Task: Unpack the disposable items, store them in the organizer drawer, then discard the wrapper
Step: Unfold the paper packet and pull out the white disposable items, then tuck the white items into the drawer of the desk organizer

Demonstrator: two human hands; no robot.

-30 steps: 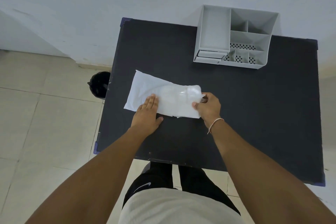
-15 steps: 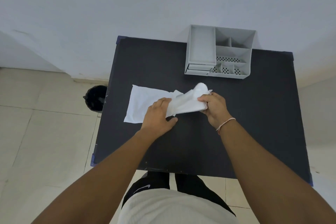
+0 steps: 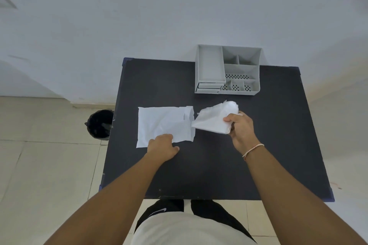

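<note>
I see the black tabletop (image 3: 258, 145) with the grey desk organizer (image 3: 228, 69) at its far edge; the small drawers at its front left look closed, and every compartment I can see is empty, so nothing is stored yet. A black bin (image 3: 99, 123) stands on the floor just off the tabletop's left edge, with no wrapper visible in it. The flat white wrapper (image 3: 163, 123) lies on the tabletop, its torn end facing right. My left hand (image 3: 162, 145) presses down on its near edge, fingers curled. My right hand (image 3: 238, 127) is clamped on a bundle of white disposable items (image 3: 214, 119), lifted just clear of the wrapper's mouth. I judge unpacking nearly done; storing and discarding remain. Half a second ago the bundle was only partly out, with both hands close together; now it is free and the hands are apart.
</note>
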